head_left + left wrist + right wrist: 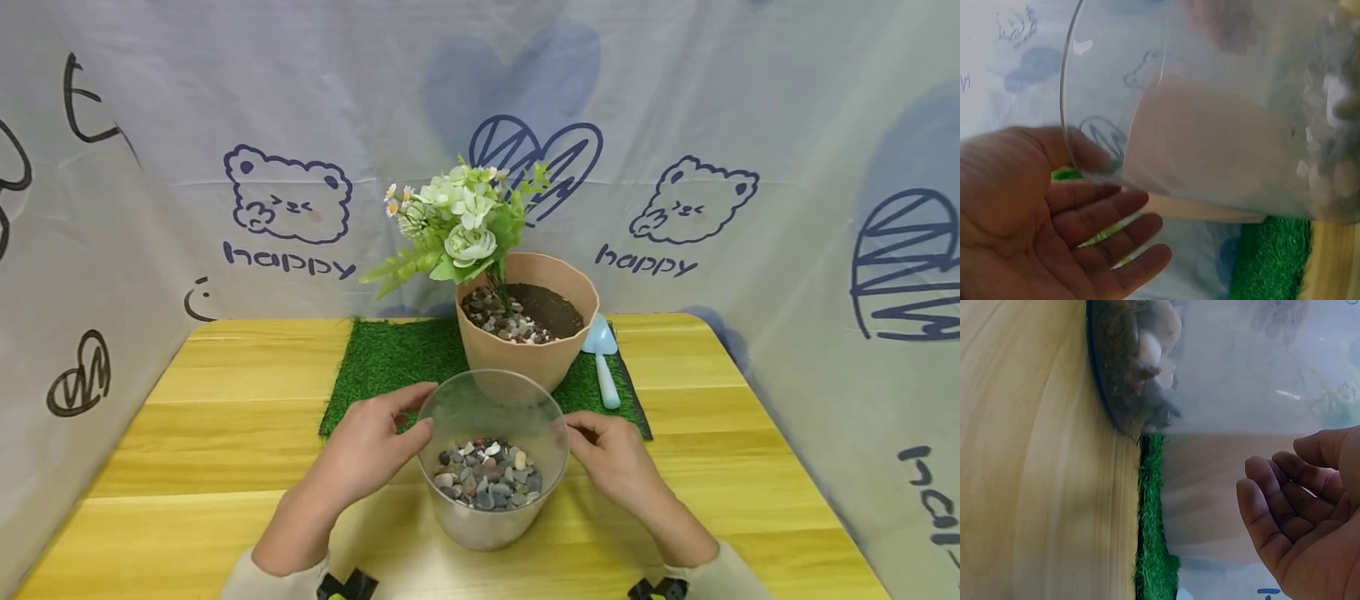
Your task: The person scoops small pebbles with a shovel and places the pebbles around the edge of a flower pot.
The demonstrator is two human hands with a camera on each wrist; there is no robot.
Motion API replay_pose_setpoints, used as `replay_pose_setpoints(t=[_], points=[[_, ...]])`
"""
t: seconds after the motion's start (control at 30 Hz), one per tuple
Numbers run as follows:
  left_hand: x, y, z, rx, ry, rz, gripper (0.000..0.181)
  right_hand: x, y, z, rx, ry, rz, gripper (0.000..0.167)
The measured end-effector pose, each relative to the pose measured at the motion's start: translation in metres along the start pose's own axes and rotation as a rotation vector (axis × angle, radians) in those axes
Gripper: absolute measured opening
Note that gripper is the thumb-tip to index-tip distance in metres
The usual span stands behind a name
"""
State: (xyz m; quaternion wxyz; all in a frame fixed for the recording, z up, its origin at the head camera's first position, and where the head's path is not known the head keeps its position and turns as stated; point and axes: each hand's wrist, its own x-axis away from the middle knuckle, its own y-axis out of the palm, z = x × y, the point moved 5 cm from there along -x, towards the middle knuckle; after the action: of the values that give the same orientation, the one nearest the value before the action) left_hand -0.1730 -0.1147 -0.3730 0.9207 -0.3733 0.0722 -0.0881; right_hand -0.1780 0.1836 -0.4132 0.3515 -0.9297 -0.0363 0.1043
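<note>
A clear plastic bucket [491, 529] stands on the table, with grey, white and brown pebbles [487, 479] in its bottom. My left hand [375, 442] is at the left of its rim. In the left wrist view the thumb [1085, 150] overlaps the rim and the other fingers spread loosely; whether they press the wall I cannot tell. On the right side my right hand [615, 454] is beside the rim, its fingers [1266, 512] loosely bent. Behind the bucket is a peach flowerpot [517, 358] with soil, pebbles and a bunch of white-green flowers [468, 217].
A green artificial grass mat [397, 358] lies under the flowerpot. Right of the pot a light blue trowel [606, 367] rests on the mat. The wooden table [225, 450] is enclosed by printed white cloth [405, 100] at the back and sides.
</note>
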Motion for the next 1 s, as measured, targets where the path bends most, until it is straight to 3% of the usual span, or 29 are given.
replay_pose_setpoints(t=[0.13, 0.6, 1.0], points=[[0.0, 0.003, -0.006, 0.038, -0.001, 0.002, 0.049, -0.003, -0.003, 0.005, 0.03, 0.01, 0.021, 0.016], [0.008, 0.01, 0.001, -0.115, -0.025, 0.173, 0.042, -0.017, -0.013, 0.035, 0.052, 0.076, 0.053, 0.022], [0.009, 0.014, 0.003, -0.074, -0.002, 0.284, 0.037, -0.031, -0.022, 0.058, 0.08, 0.126, 0.073, 0.026]])
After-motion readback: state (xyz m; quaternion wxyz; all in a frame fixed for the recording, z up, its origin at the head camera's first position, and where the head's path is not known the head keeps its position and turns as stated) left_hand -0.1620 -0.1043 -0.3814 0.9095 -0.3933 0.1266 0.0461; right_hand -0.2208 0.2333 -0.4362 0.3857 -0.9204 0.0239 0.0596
